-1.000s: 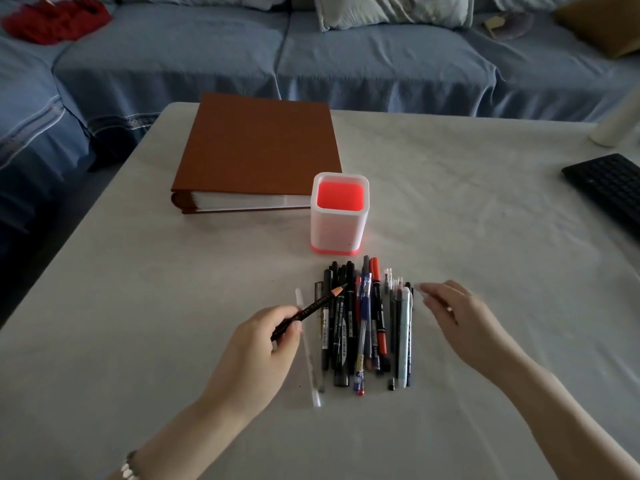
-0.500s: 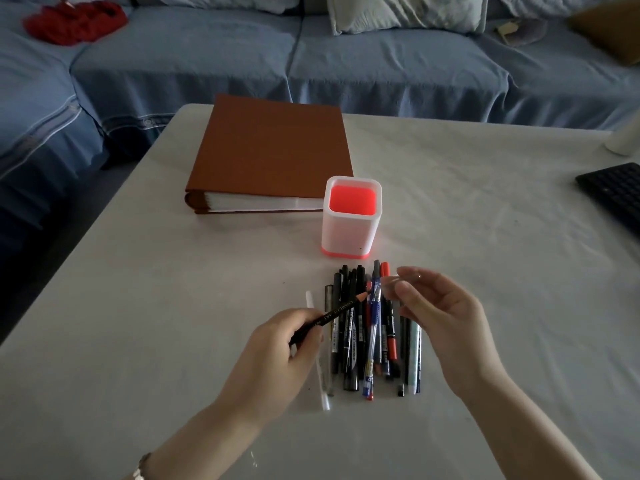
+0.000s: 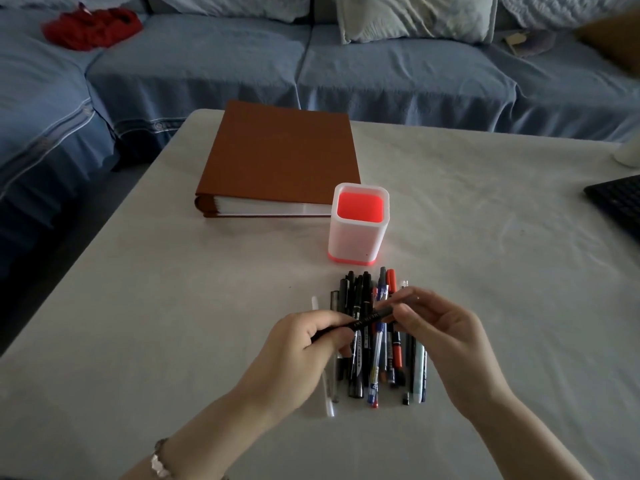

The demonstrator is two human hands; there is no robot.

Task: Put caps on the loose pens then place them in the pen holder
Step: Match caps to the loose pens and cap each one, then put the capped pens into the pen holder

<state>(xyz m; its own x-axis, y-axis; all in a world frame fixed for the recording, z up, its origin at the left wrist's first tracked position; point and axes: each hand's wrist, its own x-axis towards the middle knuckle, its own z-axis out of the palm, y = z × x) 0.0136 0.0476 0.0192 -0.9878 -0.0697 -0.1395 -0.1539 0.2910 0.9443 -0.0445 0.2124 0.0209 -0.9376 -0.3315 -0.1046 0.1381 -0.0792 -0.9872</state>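
A black pen [image 3: 363, 322] is held above a row of loose pens [image 3: 377, 355] lying side by side on the table. My left hand [image 3: 301, 351] grips its lower end. My right hand [image 3: 440, 330] pinches a clear cap over the pen's upper end; the tip is hidden under my fingers. The white pen holder [image 3: 358, 237] with a red inside stands upright just behind the row, with nothing in it.
A thick brown binder [image 3: 280, 157] lies behind and left of the holder. A black keyboard [image 3: 620, 202] sits at the right edge. A white object [image 3: 628, 154] stands at the far right. A blue sofa [image 3: 381, 71] runs behind the table.
My right hand lifted off the pen row with a clear cap and came to the black pen's tip. My left hand raised the pen slightly to meet it.
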